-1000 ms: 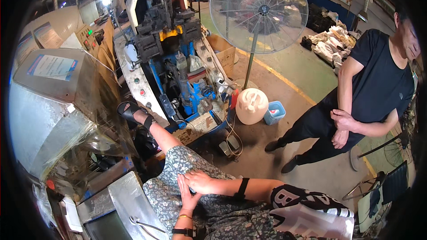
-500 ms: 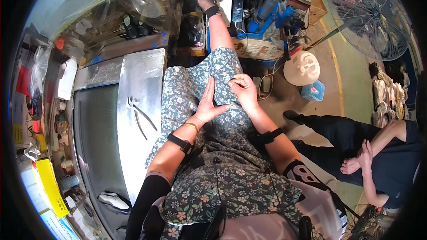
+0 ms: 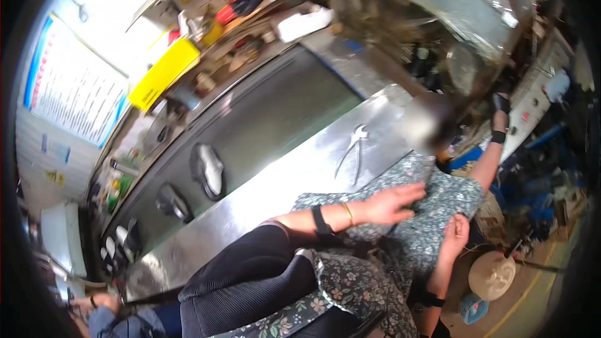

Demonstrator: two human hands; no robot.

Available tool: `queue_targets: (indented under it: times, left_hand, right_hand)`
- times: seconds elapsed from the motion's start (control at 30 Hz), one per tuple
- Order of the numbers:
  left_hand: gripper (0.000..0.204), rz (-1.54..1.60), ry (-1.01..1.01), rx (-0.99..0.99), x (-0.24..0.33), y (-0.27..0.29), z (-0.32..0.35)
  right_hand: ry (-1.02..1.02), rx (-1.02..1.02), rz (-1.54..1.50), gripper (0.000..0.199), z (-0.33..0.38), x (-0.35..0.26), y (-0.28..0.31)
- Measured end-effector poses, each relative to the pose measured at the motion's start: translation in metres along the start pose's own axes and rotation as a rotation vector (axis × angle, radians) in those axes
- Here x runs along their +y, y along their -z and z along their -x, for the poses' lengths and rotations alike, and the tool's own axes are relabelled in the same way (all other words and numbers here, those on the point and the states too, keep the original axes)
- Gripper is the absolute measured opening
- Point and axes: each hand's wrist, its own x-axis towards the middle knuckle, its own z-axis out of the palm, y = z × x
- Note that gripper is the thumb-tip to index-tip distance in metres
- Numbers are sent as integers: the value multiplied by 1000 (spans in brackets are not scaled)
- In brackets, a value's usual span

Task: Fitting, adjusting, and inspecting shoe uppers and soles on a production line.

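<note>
1. Over my lap, my left hand [image 3: 393,203] is palm down, fingers extended and slightly parted, with nothing visible in its grasp; whether it presses on the floral cloth [image 3: 405,178], I can't tell.
2. At the cloth's right side, my right hand [image 3: 457,235] is loosely curled; I can't make out anything between its fingers.
3. Across my lap the cloth lies beside a metal ledge [image 3: 282,181], where pliers [image 3: 359,133] rest, handles spread.
4. I judge that light contact and relaxed fingers suit this pose.
5. Beyond, a blue-edged poster [image 3: 75,81] carries lines of print, too blurred for me to read; a yellow box [image 3: 164,74] shows small dark marks.
</note>
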Motion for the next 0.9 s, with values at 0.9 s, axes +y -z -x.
queue_targets:
  times: [0.9]
  left_hand:
    - [61, 641, 612, 487, -15, 167, 119]
  right_hand:
    - [349, -626, 302, 72, -24, -175, -138]
